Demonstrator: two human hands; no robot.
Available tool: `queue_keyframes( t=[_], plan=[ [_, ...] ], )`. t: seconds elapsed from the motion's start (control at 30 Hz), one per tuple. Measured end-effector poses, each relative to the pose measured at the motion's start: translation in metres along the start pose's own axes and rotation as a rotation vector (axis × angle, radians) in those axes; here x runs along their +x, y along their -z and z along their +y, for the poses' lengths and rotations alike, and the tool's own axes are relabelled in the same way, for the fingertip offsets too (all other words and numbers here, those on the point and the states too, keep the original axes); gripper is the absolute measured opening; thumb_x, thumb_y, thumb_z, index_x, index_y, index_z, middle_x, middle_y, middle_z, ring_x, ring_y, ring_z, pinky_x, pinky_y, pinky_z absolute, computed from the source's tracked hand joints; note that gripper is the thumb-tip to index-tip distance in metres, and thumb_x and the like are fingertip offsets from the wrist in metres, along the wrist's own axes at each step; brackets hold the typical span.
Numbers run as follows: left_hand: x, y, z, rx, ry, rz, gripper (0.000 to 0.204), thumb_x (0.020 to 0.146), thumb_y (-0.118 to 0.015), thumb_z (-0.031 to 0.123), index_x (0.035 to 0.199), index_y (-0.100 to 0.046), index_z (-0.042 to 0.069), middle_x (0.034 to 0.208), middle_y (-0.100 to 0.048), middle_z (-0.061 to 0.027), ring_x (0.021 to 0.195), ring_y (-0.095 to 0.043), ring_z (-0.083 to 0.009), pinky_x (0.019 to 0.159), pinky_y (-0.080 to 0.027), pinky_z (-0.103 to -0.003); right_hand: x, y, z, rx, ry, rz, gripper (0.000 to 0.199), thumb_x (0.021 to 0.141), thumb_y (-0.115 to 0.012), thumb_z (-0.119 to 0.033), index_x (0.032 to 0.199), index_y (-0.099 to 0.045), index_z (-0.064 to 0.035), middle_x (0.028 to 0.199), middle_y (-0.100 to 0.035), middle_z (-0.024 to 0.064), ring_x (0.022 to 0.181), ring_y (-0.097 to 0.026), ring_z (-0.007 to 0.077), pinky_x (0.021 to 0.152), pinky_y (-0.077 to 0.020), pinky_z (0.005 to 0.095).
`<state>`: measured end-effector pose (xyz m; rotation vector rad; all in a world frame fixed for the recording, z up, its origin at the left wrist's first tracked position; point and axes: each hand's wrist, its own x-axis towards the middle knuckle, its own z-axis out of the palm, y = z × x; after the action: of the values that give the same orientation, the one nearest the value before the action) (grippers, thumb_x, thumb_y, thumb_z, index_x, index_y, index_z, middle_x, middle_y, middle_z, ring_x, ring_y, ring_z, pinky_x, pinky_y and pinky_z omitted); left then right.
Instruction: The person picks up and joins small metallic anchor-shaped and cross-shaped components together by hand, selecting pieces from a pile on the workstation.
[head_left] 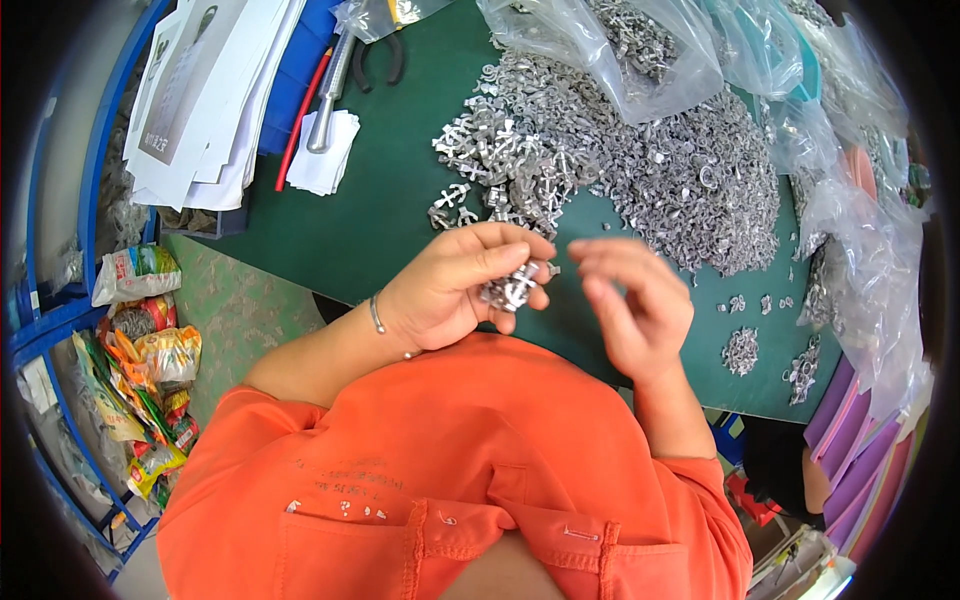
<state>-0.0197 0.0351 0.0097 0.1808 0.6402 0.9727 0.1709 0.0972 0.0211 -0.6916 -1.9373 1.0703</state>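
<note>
My left hand [440,285], palm turned up, is closed around a small bunch of silver metal charms [511,288], with the thumb pressing on them from above. Just to its right is my right hand [642,305]. Its fingers are half curled, the thumb stands apart from them, and nothing shows between them; the fingertips are slightly blurred. Beyond both hands lies a heap of anchor-shaped silver charms [515,170] on the green tabletop [400,200]. It runs into a larger heap of small silver metal pieces [705,190] on the right.
Clear plastic bags [660,90] of metal pieces lie over the heaps. Small clusters of charms [740,352] sit near the right edge. At the left are papers [215,100], a red pencil [303,120], a metal rod-like tool [330,95] and dark-handled pliers [378,62]. Blue shelving [85,180] borders the table.
</note>
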Motion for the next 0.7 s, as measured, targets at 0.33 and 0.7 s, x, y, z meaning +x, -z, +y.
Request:
queue_keyframes(
  t=[0.33, 0.7],
  plan=[
    [0.018, -0.033, 0.048, -0.195, -0.230, 0.007, 0.039, 0.094, -0.037, 0.022, 0.120, -0.040, -0.006, 0.109, -0.052, -0.0195, 0.103, -0.054, -0.0290, 0.083, -0.051, -0.038, -0.016, -0.009, 0.015, -0.360, -0.109, -0.200, 0.016, 0.067, -0.069, -0.006, 0.075, -0.056, -0.0025, 0.077, -0.055, 0.0086, 0.070, -0.052, 0.0286, 0.063, -0.0429, 0.0355],
    [0.105, -0.083, 0.088, 0.173, -0.552, 0.119, 0.045, 0.084, -0.055, 0.019, 0.119, -0.040, -0.006, 0.121, -0.044, -0.0238, 0.113, -0.043, -0.0330, 0.096, -0.035, -0.045, -0.038, 0.002, 0.018, 0.092, -0.585, 0.127, 0.007, 0.074, -0.063, 0.004, 0.076, -0.057, 0.0014, 0.072, -0.060, 0.0040, 0.061, -0.057, 0.0083, 0.056, -0.0469, 0.0207]
  ],
)
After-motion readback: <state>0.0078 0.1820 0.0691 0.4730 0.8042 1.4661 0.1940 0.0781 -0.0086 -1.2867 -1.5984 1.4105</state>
